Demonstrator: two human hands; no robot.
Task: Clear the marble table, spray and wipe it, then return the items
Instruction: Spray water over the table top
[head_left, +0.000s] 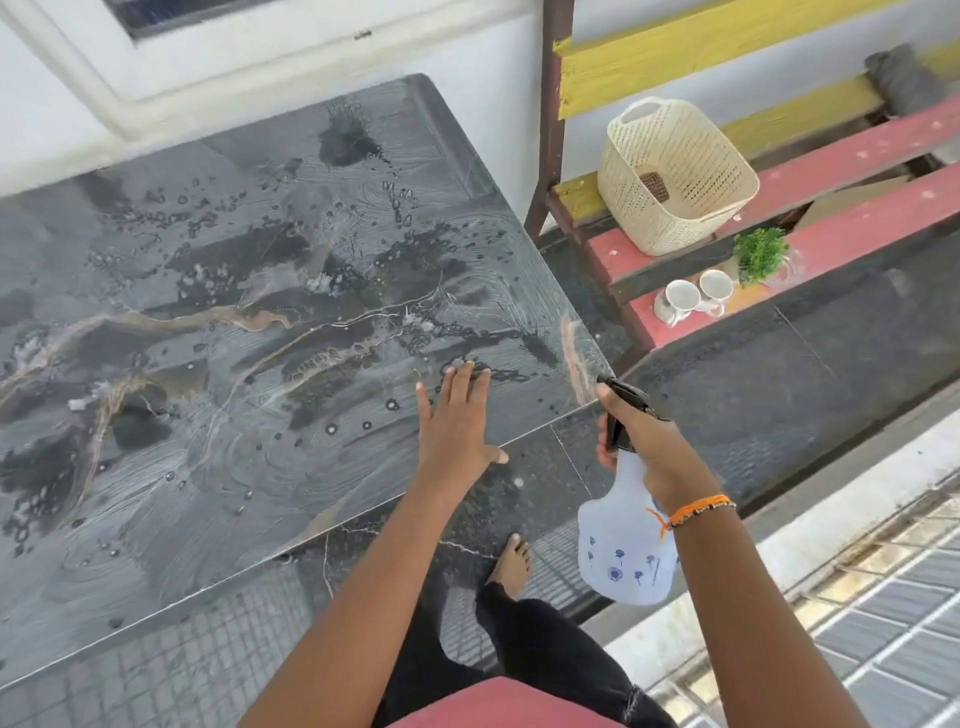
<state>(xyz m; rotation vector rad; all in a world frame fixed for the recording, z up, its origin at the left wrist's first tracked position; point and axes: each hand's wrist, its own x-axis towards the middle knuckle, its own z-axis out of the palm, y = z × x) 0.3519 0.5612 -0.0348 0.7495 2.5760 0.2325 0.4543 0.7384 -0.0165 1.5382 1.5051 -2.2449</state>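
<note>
One marble table (218, 332), wet with droplets and swirled streaks, fills the view from nine o'clock to centre. The left hand (454, 421) lies flat on its near edge, fingers spread and holding nothing. At four o'clock the right hand (644, 441) is clenched round a spray bottle (623, 540). At two o'clock a bench (841, 208) carries a basket (675, 176), two mugs (696, 296) and a small plant (761, 254).

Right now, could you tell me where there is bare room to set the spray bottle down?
The whole marble table is bare but wet. The red bench is crowded at its near end: basket, two mugs, plant; free further right.
</note>
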